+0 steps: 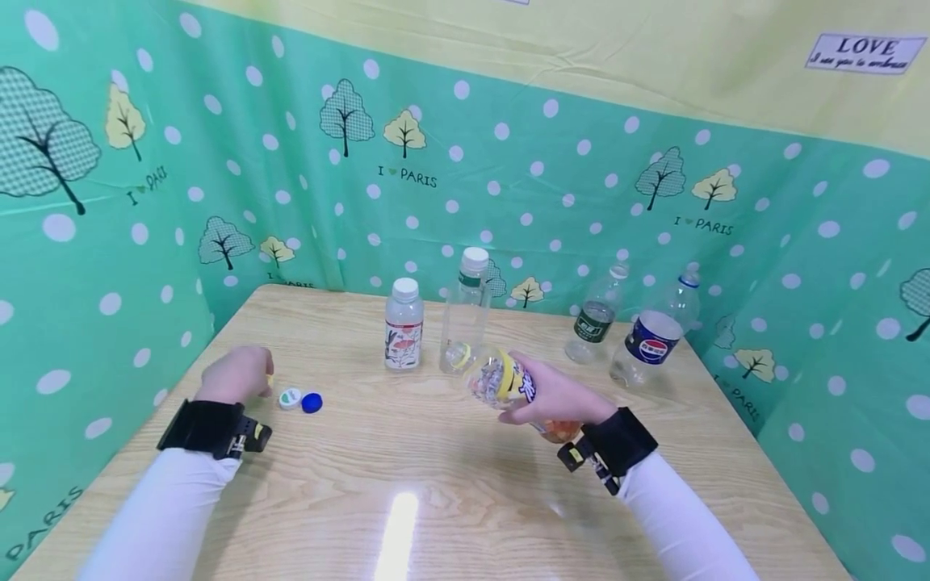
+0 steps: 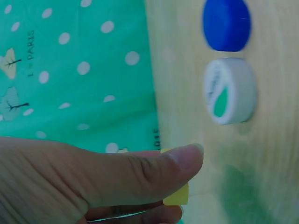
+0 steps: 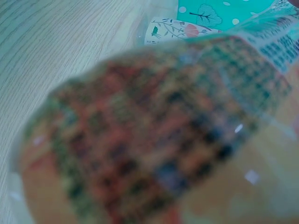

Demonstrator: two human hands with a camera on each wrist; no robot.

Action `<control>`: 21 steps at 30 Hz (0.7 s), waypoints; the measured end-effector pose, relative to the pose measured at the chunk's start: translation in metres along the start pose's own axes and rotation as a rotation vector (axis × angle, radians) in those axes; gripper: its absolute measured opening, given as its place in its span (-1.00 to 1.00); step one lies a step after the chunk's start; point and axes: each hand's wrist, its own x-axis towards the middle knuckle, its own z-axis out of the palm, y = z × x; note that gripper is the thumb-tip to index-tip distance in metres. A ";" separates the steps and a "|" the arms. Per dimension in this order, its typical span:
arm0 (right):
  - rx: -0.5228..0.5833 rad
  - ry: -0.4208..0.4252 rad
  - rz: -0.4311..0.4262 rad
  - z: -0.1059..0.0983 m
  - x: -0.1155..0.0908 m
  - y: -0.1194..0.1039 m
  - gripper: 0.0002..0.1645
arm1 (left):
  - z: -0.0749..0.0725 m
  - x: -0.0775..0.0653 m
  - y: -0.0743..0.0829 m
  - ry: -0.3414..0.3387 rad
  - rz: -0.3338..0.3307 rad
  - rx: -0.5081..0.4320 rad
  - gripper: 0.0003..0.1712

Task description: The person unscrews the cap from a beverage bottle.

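My left hand is over the left part of the table and pinches a yellow bottle cap between thumb and fingers. Beside it lie a white cap with a green mark and a blue cap. With my right hand I grip a clear plastic bottle with a yellow label, tipped over so its neck points left. The neck has a yellow ring and no cap on it. That bottle's lower part fills the right wrist view, blurred; my right fingers are mostly hidden there.
Behind stand a white-capped bottle with a floral label and a taller clear white-capped bottle. Farther right are a green-labelled bottle and a blue-labelled Pepsi bottle, both uncapped. A green curtain borders the wooden table.
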 end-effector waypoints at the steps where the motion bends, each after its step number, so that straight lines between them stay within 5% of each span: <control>1: -0.002 0.000 0.003 0.000 0.000 -0.001 -0.19 | 0.004 0.000 -0.001 0.005 0.005 -0.002 -0.73; 10: -0.026 0.000 0.007 0.000 0.000 0.000 -0.20 | 0.022 0.001 -0.002 0.009 0.017 -0.021 -0.70; 16: -0.017 0.002 0.006 0.001 -0.001 0.002 -0.22 | -0.004 -0.009 0.015 -0.008 0.018 0.012 -0.46; 21: -0.003 0.010 0.011 0.001 -0.002 0.004 -0.19 | -0.028 -0.014 0.041 -0.102 0.154 -0.001 -0.32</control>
